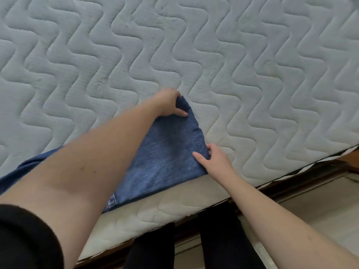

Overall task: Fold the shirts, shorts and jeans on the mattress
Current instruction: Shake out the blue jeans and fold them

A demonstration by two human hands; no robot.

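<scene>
A pair of blue jeans [165, 152] lies flat along the near edge of the quilted mattress [233, 55], running off to the left under my forearm. My left hand [169, 103] pinches the far corner of the leg's hem end. At the near corner of the same end, my right hand [211, 160] grips the fabric with thumb on top. A seam of the jeans shows near the mattress edge. The left part of the jeans is hidden by my left arm.
The mattress edge [174, 206] runs diagonally from lower left to the right side. Below it are a dark wooden bed frame [291, 183], my legs in black trousers [223, 239] and pale floor tiles [320, 210].
</scene>
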